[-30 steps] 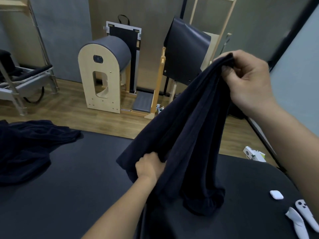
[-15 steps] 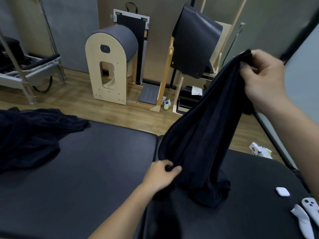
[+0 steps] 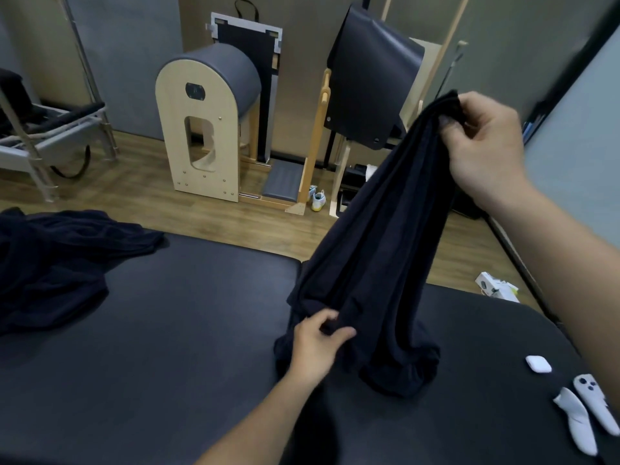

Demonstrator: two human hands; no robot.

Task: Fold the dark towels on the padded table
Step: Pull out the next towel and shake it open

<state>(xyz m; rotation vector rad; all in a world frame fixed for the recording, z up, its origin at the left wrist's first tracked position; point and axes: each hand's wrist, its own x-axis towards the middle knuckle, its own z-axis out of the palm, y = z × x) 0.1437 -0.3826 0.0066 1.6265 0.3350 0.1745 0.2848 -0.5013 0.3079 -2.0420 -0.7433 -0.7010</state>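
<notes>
Right hand [image 3: 483,152]: fingers pinch the dark towel [image 3: 379,246] at its top edge, held high on the right.
Left hand [image 3: 315,344]: fingers grip a low fold.
Towel's bottom: bunched on the desk [image 3: 167,330].
Other towels [image 3: 50,263]: heaped at far left.

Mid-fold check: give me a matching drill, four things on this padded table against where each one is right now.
Things:
1. lifted dark towel
2. crumpled dark towel heap
3. small white case
4. pair of white controllers

Places:
A. far left of the padded table
B. near right corner, side by side
C. hanging from the right hand, pinched low by the left hand
D. right side, just beyond the controllers

Pairs: 1-C, 2-A, 3-D, 4-B
</notes>
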